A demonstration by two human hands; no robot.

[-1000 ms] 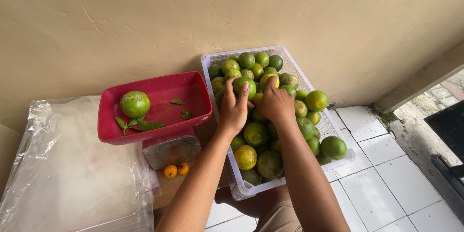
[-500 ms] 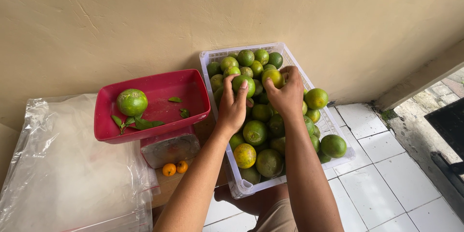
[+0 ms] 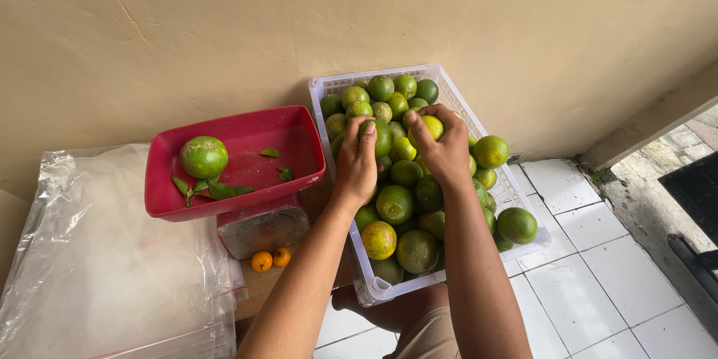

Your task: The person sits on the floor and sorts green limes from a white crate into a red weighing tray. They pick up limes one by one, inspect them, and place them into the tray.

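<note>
My left hand (image 3: 357, 164) closes its fingers over a round green citrus fruit (image 3: 380, 137); my right hand (image 3: 446, 151) grips a yellow-green citrus fruit (image 3: 430, 128). Both fruits sit atop the heap in the white slatted plastic crate (image 3: 516, 196). Left of it, the red plastic scale tray (image 3: 247, 151) holds one green fruit (image 3: 203, 156) and loose leaves (image 3: 213, 189).

The crate's (image 3: 452, 94) near wall is partly hidden behind both forearms. The fruit under the left hand (image 3: 356, 167) and right hand (image 3: 446, 151) is mostly covered. Left of the crate, the plastic sheet (image 3: 97, 269) is cut by the picture's edge.
</note>
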